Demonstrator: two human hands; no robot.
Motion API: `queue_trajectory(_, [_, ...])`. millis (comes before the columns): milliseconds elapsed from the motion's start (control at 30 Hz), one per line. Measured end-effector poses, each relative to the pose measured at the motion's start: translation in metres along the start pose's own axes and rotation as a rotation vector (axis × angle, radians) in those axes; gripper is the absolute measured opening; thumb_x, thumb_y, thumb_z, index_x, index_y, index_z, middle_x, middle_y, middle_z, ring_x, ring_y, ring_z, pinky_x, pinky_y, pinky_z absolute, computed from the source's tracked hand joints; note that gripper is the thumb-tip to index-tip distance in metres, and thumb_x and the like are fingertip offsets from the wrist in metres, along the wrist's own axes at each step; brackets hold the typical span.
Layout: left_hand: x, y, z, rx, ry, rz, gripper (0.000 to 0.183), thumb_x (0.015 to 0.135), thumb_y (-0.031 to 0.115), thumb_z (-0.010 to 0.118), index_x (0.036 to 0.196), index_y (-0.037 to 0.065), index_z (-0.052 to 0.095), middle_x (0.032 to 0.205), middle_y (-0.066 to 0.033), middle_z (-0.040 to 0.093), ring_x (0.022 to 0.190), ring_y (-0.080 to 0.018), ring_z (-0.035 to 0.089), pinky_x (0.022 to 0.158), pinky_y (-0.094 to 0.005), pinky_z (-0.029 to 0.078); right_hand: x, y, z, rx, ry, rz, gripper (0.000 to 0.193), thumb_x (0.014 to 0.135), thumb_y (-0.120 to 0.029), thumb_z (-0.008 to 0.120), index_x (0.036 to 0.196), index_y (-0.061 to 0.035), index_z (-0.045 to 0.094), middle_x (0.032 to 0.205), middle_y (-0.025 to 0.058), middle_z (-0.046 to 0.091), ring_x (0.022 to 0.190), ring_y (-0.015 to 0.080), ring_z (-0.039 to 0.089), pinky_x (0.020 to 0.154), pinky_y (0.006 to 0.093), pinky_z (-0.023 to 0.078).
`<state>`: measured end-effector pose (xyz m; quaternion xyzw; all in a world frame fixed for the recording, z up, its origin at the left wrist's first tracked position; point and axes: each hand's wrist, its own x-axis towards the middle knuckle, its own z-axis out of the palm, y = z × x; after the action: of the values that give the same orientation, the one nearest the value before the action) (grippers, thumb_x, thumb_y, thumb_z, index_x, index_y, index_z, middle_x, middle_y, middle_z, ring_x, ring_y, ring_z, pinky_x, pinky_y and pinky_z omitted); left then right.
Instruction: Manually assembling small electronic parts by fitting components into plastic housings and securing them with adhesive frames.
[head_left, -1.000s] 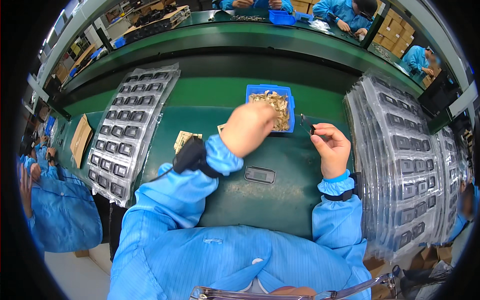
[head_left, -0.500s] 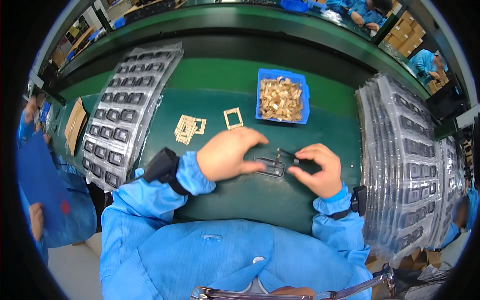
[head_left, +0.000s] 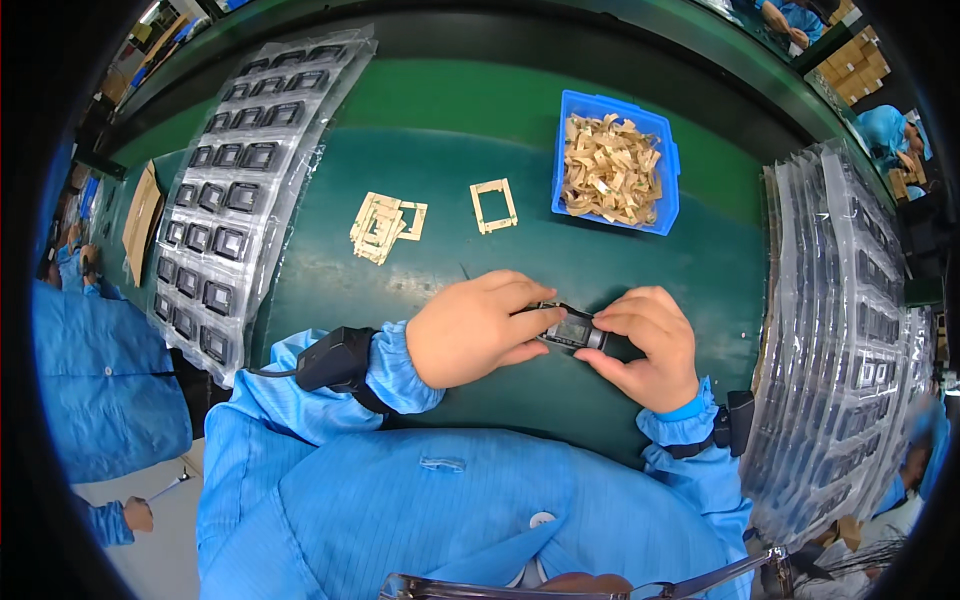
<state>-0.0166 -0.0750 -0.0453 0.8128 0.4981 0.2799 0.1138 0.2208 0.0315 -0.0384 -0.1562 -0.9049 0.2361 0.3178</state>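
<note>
A small black rectangular housing (head_left: 572,331) with a greyish inside lies between my hands, low over the green table. My left hand (head_left: 482,330) grips its left end, the fingers bent over the near and upper side. At its right end my right hand (head_left: 648,348) pinches it between thumb and fingertips. Whether a separate part sits inside the housing is too small to tell. Beyond my hands lie a single cream-coloured square frame (head_left: 510,205) and, to its left, a loose pile of similar frames (head_left: 377,230).
A blue bin (head_left: 671,150) filled with tan curled strips stands beyond my right hand. Clear plastic trays of black frames (head_left: 228,200) lie at the left; a tall stack of trays (head_left: 830,350) stands at the right. A cardboard piece (head_left: 141,222) is at the far left.
Both hands have closed in on the black housing, which lay on the table with a dark piece near my right fingers. My view has shifted, so the bin appears further right.
</note>
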Motion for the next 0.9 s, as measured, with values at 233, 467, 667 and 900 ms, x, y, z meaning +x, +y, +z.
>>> queue_trajectory(233, [0.001,0.004,0.003,0.066,-0.011,0.0,0.041,0.078,0.023,0.079,0.115,0.006,0.071,0.122,-0.0093,0.065,0.11,-0.0268,0.063,0.089,-0.0363,0.057,0.0,0.003,0.0,-0.005,-0.032,0.006,0.04,0.058,-0.016,0.093,0.091,-0.0052,0.07,0.094,0.0073,0.071,0.087,0.029,0.064,0.073,0.0379,0.054])
queue_trajectory(467, [0.002,-0.001,-0.001,0.071,-0.031,0.043,0.039,0.078,0.021,0.079,0.114,0.006,0.071,0.121,-0.0084,0.064,0.11,-0.0259,0.063,0.086,-0.0349,0.057,0.0,0.003,-0.004,0.036,-0.084,0.029,0.043,0.059,-0.016,0.093,0.093,-0.0043,0.07,0.096,0.0077,0.071,0.09,0.0297,0.064,0.076,0.0387,0.053])
queue_trajectory(667, [0.005,0.001,-0.005,0.043,0.011,0.087,0.019,0.081,0.017,0.077,0.097,0.009,0.075,0.111,-0.0024,0.066,0.101,-0.0208,0.064,0.076,-0.0333,0.058,0.0,0.004,-0.004,0.033,-0.067,0.026,0.044,0.059,-0.016,0.092,0.095,-0.0034,0.07,0.097,0.0088,0.071,0.091,0.0304,0.064,0.078,0.039,0.053])
queue_trajectory(900, [0.009,0.005,0.003,-0.078,-0.052,0.188,0.025,0.079,0.023,0.079,0.101,0.01,0.076,0.098,-0.0014,0.064,0.091,-0.0215,0.064,0.071,-0.0349,0.055,0.002,0.001,-0.004,-0.111,0.021,0.011,0.036,0.065,-0.012,0.088,0.098,-0.0049,0.073,0.093,0.0079,0.069,0.088,0.0291,0.064,0.074,0.0387,0.053])
